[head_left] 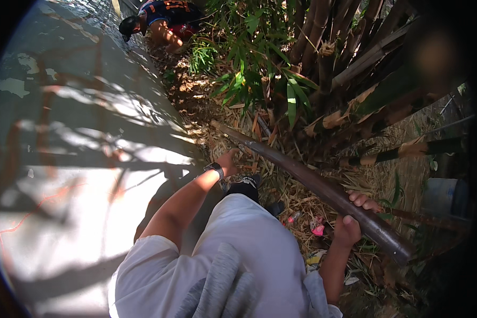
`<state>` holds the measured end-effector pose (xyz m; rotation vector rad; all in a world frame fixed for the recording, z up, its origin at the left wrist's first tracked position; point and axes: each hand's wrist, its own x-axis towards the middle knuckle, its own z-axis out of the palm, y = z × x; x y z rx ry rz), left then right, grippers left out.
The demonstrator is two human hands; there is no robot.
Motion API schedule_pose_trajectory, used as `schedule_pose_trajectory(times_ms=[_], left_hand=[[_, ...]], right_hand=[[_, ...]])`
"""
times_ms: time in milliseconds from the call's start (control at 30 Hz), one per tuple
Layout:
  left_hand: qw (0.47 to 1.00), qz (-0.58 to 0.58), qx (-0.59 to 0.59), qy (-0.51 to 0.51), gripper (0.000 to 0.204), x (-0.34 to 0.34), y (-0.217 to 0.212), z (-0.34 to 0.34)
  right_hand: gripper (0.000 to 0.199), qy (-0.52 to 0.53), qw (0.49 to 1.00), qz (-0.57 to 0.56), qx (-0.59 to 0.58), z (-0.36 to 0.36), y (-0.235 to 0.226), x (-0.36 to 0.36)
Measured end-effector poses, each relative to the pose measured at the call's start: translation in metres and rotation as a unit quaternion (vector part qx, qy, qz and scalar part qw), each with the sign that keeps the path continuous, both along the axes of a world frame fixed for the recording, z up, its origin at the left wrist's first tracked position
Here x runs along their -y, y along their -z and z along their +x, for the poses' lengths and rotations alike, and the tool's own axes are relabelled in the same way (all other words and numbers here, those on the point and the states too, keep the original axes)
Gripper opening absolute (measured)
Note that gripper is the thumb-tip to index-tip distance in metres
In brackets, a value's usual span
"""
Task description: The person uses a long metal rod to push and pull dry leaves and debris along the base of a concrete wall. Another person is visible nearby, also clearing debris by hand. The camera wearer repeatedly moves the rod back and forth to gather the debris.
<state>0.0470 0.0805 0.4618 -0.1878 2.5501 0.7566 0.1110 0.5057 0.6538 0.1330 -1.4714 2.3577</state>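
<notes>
A long dark brown bamboo pole (307,177) runs from the dry litter at the middle down to the lower right. My right hand (352,220) is wrapped around it near its thick lower end. My left hand (228,160), with a watch on the wrist, reaches down to the ground by the pole's far part, next to the pavement edge; its fingers are hidden and I cannot tell whether it grips anything. My knee in light trousers (244,238) and a dark shoe (245,186) sit between the two arms.
A clump of bamboo stems (334,69) with green leaves fills the upper right. Grey pavement (74,138) with shadows lies on the left. Another person (164,21) crouches at the top. Dry leaves and small scraps of litter (317,229) cover the ground. A bluish container (442,196) stands at the right.
</notes>
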Motion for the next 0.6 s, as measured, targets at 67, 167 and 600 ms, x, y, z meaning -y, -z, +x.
schedule_pose_trajectory(times_ms=[67,167,600], left_hand=[[0.998,-0.030,-0.044,0.013,0.111,-0.002,-0.004,-0.007],[0.993,-0.033,-0.088,0.071,0.113,0.003,0.000,-0.021],[0.927,0.146,-0.260,0.229,0.031,0.025,0.029,-0.077]], right_hand=[[0.062,-0.048,0.995,0.053,-0.071,-0.005,-0.020,0.022],[0.059,-0.085,0.983,0.106,-0.124,-0.001,-0.040,0.043],[0.042,-0.204,0.964,0.079,-0.153,-0.008,-0.091,0.080]])
